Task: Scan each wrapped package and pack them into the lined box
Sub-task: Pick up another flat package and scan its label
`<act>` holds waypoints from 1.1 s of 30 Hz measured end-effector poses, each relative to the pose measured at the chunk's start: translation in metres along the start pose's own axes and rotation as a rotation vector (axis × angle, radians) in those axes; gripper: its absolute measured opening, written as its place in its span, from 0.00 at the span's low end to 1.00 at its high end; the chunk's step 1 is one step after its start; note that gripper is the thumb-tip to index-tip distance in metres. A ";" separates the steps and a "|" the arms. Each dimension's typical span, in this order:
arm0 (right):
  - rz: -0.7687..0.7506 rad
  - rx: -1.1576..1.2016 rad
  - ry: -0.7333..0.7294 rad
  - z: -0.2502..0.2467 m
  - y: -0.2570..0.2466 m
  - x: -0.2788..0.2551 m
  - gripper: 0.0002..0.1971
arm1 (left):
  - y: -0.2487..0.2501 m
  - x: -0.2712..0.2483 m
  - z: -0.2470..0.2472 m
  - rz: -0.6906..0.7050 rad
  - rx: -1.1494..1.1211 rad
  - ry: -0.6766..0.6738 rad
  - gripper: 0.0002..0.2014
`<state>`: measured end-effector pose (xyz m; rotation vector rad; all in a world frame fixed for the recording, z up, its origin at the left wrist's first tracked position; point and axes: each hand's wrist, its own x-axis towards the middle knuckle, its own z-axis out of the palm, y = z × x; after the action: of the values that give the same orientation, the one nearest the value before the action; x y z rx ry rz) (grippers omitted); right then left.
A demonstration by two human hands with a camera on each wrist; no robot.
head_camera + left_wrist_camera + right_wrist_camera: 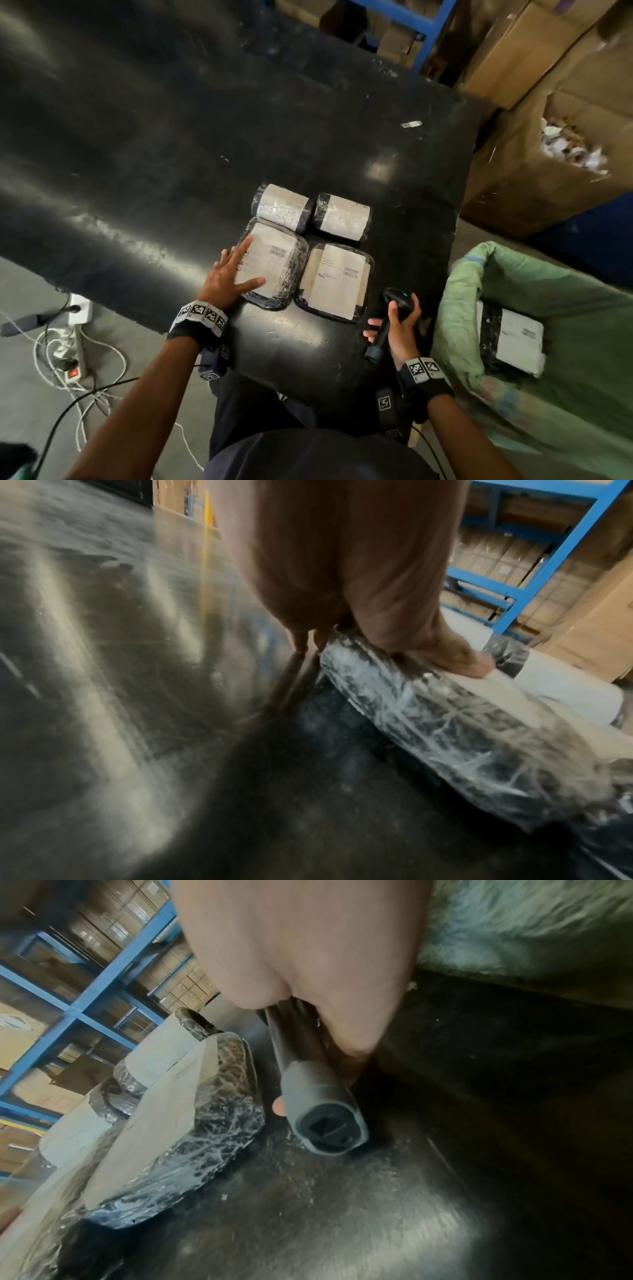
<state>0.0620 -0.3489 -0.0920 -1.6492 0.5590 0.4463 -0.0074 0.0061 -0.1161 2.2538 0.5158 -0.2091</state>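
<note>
On table (308, 102), left hand (227, 274) touching package (270, 263), right hand (399, 329) gripping scanner (388, 318)

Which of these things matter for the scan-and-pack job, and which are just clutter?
Job: four wrapped packages, scanner in right hand, left hand, lined box, packed package.
Clutter: power strip, scrap-filled carton, blue racking.

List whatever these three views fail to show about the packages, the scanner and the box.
- Head view: label print on the four table packages is too small and blurred to read.
- Head view: the lined box is cut by the right edge; only one package inside shows.
- Right wrist view: the right hand hides the scanner trigger.
- Left wrist view: motion blur throughout.
</note>
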 end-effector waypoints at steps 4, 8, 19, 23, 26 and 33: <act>-0.010 -0.003 0.015 0.002 0.001 -0.001 0.30 | 0.006 -0.013 0.002 0.130 -0.083 0.107 0.47; -0.003 -0.014 0.039 0.001 0.000 0.004 0.29 | 0.019 -0.018 0.007 0.047 -0.082 0.189 0.48; -0.088 -0.099 0.019 -0.020 -0.020 0.002 0.23 | 0.032 -0.027 0.011 -0.083 -0.287 0.260 0.34; -0.180 -0.038 -0.057 -0.018 -0.053 -0.019 0.21 | 0.040 -0.039 0.010 -0.097 -0.222 0.433 0.35; -0.254 0.068 -0.170 -0.010 -0.087 -0.042 0.20 | 0.066 -0.046 0.005 -0.047 -0.197 0.557 0.35; -0.415 0.222 -0.437 0.011 -0.156 -0.105 0.18 | 0.148 -0.040 0.004 0.184 -0.281 0.744 0.34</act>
<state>0.0694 -0.3098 0.0921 -1.3520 -0.0614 0.4026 0.0198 -0.0976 -0.0067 2.0309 0.6591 0.7762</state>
